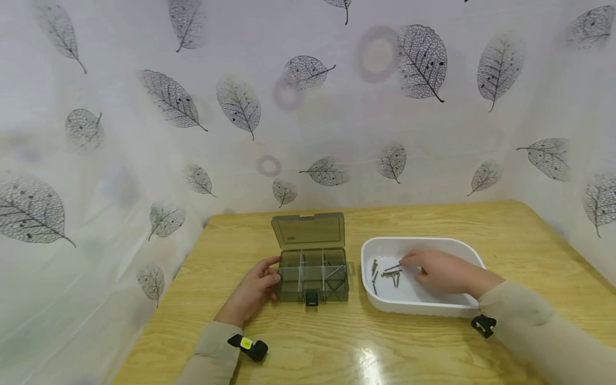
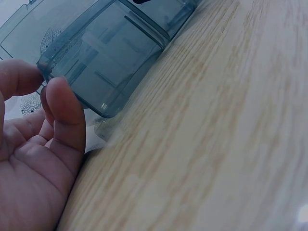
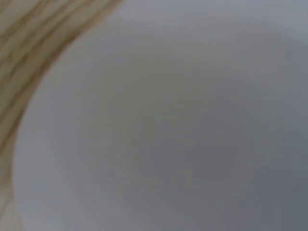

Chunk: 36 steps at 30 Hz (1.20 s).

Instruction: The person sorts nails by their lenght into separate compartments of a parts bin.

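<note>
Leaf-printed sheeting hangs round the wood-grained table, whose near edge is cut off; a glare spot shines toward six o'clock. Taking the far side as twelve, a smoky clear compartment box sits at table centre, lid raised at its twelve. Its left end, at nine, is pinched between the thumb and fingers of the left hand. Thin metal pieces lie in the compartments at its three o'clock side, blurred by the plastic.

At the box's three o'clock stands a white tray, loose screws toward its nine. The right hand reaches in from four, fingertips at one dark piece; motion blur means I can't tell whether they pinch it. The right wrist view is mostly out-of-focus white.
</note>
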Each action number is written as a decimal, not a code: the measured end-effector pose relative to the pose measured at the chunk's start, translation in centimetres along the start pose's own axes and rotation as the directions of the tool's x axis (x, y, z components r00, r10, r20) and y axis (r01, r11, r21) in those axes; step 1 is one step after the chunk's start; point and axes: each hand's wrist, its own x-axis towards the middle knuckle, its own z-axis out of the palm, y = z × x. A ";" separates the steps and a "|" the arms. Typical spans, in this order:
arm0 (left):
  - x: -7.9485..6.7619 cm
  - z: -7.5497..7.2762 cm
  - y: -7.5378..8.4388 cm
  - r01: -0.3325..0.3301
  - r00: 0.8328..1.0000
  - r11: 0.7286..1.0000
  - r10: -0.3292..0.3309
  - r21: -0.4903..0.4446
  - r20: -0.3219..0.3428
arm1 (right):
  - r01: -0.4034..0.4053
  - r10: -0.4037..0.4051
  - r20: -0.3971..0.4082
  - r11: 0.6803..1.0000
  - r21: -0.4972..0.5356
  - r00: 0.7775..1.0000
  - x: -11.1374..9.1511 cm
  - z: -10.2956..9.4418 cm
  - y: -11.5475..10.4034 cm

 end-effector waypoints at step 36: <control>0.1 0.1 -0.1 0.002 1.000 1.000 -0.002 -0.004 -0.020 | -0.155 0.156 0.011 0.985 -0.071 0.988 -1.1 1.1 2.2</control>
